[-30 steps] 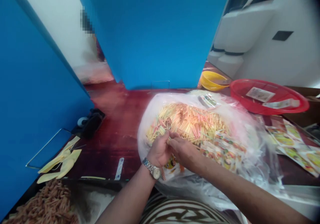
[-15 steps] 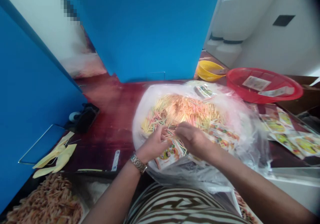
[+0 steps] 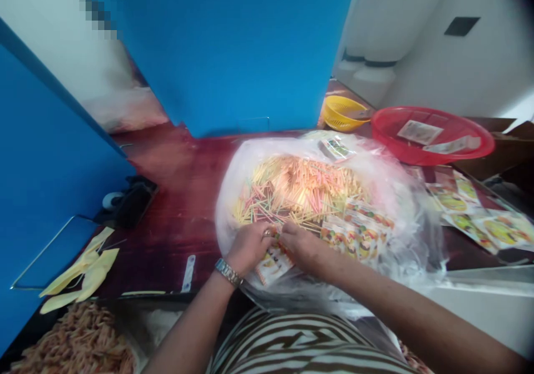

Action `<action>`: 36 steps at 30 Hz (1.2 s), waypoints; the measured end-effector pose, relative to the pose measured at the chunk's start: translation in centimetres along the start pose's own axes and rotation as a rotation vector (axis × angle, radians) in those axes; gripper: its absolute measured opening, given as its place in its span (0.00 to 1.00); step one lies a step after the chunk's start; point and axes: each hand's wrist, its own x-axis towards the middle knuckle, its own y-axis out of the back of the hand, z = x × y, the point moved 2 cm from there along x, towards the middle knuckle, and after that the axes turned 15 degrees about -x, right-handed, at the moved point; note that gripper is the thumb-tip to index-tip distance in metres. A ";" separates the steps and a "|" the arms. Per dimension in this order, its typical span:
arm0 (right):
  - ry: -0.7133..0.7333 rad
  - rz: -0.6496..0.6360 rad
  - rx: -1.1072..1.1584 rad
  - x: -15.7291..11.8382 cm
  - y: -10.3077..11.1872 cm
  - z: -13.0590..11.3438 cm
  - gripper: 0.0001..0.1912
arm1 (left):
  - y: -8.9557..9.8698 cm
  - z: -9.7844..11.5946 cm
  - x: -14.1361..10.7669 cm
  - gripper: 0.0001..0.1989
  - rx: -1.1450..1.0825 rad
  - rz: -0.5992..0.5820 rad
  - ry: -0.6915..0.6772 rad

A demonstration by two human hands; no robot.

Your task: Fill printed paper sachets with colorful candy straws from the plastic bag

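A large clear plastic bag (image 3: 233, 179) lies open on the dark red table (image 3: 179, 196), full of thin pastel sticks (image 3: 300, 185). Printed packets (image 3: 362, 235) rest on its right part. My left hand (image 3: 250, 246), with a metal watch at the wrist, has its fingers closed on the top edge of a printed packet (image 3: 273, 265) at the bag's near side. My right hand (image 3: 302, 246) pinches the same packet's top from the other side. The fingertips of both hands almost meet, and they partly hide the packet's opening.
Blue panels stand at the back and left. A yellow basket (image 3: 344, 112) and a red basket (image 3: 379, 134) are at the back right, near more packets (image 3: 500, 229). Yellow gloves (image 3: 89, 268), a black tape dispenser (image 3: 133, 201) and a heap of brown pieces (image 3: 79, 340) are at the left.
Both hands have come down from the sticks to the packet's top edge and closed on it. The whole view has shifted slightly.
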 end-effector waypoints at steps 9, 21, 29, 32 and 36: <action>-0.176 -0.073 -0.095 -1.1 -3.0 -0.4 0.07 | -0.9 0.6 -0.6 0.04 0.161 0.182 -0.045; -0.029 0.599 0.093 -1.4 5.4 1.1 0.13 | 0.5 0.4 -1.4 0.14 -0.312 0.112 -0.290; 0.240 0.325 -0.076 -1.0 5.5 -1.1 0.15 | 0.8 0.8 -2.6 0.11 -0.310 0.211 -0.421; 0.206 0.296 -0.050 -1.5 6.7 -1.7 0.16 | 0.5 0.6 -3.2 0.11 -0.321 0.237 -0.404; 0.105 0.412 -0.111 -2.0 8.0 -1.8 0.20 | 0.7 0.2 -3.6 0.12 -0.394 0.270 -0.380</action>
